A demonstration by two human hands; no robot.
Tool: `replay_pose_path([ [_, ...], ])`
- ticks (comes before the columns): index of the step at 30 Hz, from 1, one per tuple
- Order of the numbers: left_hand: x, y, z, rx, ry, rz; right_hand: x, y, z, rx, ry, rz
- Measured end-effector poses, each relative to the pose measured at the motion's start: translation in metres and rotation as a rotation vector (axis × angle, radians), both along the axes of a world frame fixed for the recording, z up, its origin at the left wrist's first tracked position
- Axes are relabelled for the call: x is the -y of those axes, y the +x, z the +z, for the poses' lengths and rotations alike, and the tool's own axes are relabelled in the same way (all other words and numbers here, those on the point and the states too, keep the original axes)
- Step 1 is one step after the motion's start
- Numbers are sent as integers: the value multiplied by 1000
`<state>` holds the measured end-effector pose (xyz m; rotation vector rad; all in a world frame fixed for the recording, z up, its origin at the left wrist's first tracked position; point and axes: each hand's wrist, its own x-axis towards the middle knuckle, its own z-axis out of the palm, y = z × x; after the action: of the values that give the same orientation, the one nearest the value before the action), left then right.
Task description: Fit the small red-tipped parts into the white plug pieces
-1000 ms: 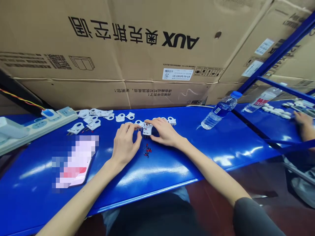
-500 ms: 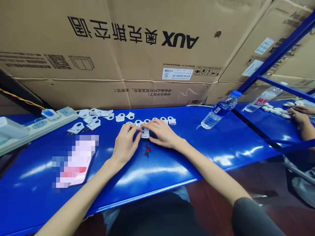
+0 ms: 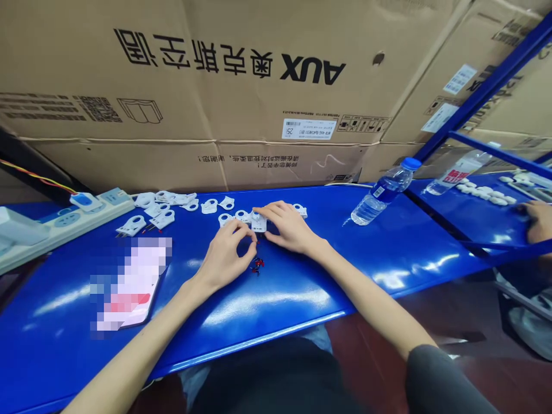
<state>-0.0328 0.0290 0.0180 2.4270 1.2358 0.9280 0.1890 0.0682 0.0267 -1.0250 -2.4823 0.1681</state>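
Between the thumb and fingers of my right hand [image 3: 288, 228] is a white plug with a ring-shaped top [image 3: 259, 222], held close to the table. My left hand [image 3: 229, 253] is just to its left and below, thumb and forefinger pinched together. A tiny reddish bit shows at those fingertips, too small to name. Below them lies a small pile of red and black parts [image 3: 257, 265]. More white ring-topped plugs [image 3: 225, 219] stand in a row behind my hands, partly hidden by them.
Further white plugs [image 3: 161, 202] lie back left, beside a power strip [image 3: 69, 220]. A phone [image 3: 133, 287] lies at left. A water bottle [image 3: 383, 192] leans at right near a blue frame post [image 3: 478, 106]. Another person's hand [image 3: 538, 221] is far right. Cardboard boxes [image 3: 241, 109] stand behind.
My left hand has drawn off the plug, down toward the small parts, fingertips pinched. My right hand and the plug have shifted slightly up and away. The other person's hand has moved right.
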Motion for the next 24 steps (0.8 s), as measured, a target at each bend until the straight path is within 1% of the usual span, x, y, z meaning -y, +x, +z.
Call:
replay_pose_path([
  [5, 2, 0, 2, -84, -51, -58, -2, 2, -1, 8, 5, -20],
  [7, 2, 0, 2, -91, -56, -58, -1, 1, -2, 13, 3, -21],
  [12, -1, -1, -1, -12, 23, 62, 1, 0, -2, -9, 9, 7],
  [14, -2, -2, -2, -23, 61, 92, 2, -2, -1, -28, 8, 15],
  [20, -3, -4, -5, -105, 134, 102, 5, -7, -4, -75, 16, 41],
  [24, -3, -4, -4, -158, 173, 117, 6, -8, -6, -76, 23, 57],
])
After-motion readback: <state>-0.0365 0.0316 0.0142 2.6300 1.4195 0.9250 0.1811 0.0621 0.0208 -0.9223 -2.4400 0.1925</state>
